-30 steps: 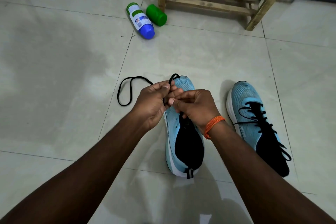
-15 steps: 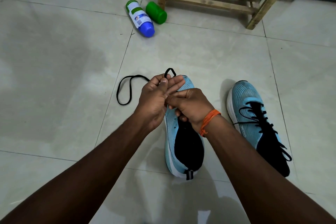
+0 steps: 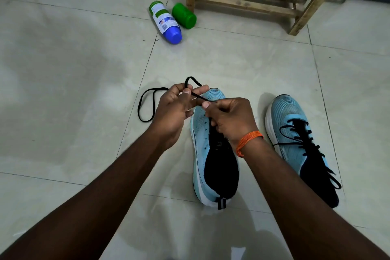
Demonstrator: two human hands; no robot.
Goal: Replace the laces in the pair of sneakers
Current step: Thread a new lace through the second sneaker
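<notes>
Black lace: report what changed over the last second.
The left grip and right grip drew slightly apart, stretching a short run of the black lace between them; its small loop above the left grip rose a little. Both still pinch the lace. The floor loop, the unlaced sneaker, the laced sneaker and the blue-capped bottle stayed put.

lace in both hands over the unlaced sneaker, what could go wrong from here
1. The lace has its slack looped on the floor beside the left hand; a pull might twist or knot it.
2. Both the left hand and the right hand pinch the lace and neither seems to steady the sneaker, so a tug could slide it on the smooth tiles.
</notes>
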